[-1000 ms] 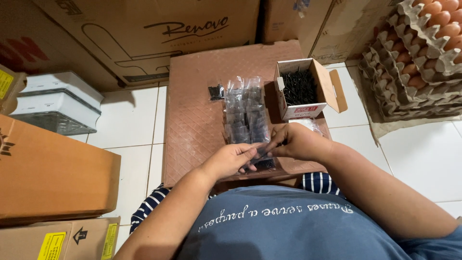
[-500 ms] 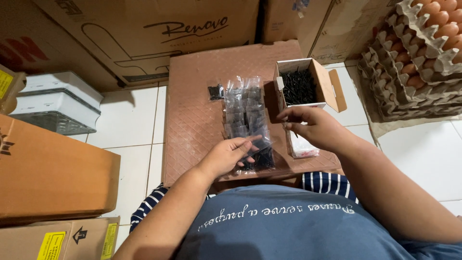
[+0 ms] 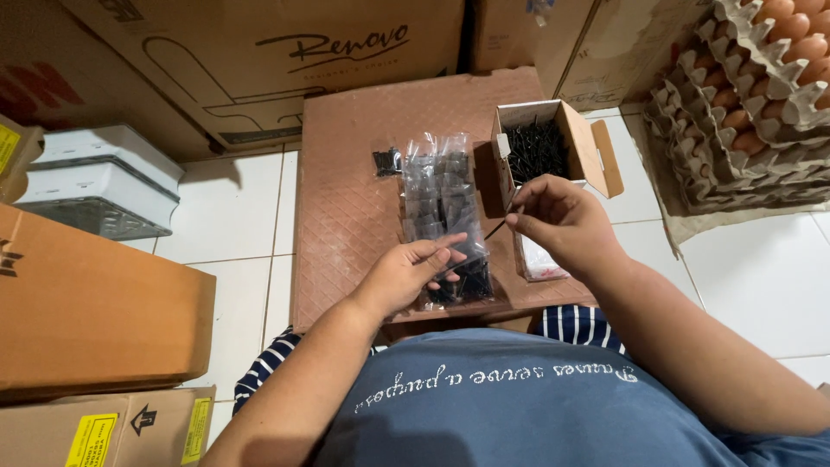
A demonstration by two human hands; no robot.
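On textured brown board [image 3: 346,216]: left hand [image 3: 411,277] half-curled, pressing glossy clear bag [image 3: 441,216]; right hand [image 3: 558,220] pinches thin black screw [image 3: 501,227], long axis pointing near-left; open cardboard screw box [image 3: 540,151] far-right.

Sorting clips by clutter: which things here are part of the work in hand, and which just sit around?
In use: left hand on the clear packets; right hand pinching a black screw; open box of screws; brown board.

Lying about: egg trays; cardboard cartons; white containers.

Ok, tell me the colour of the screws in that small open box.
Black screws, in the head view.
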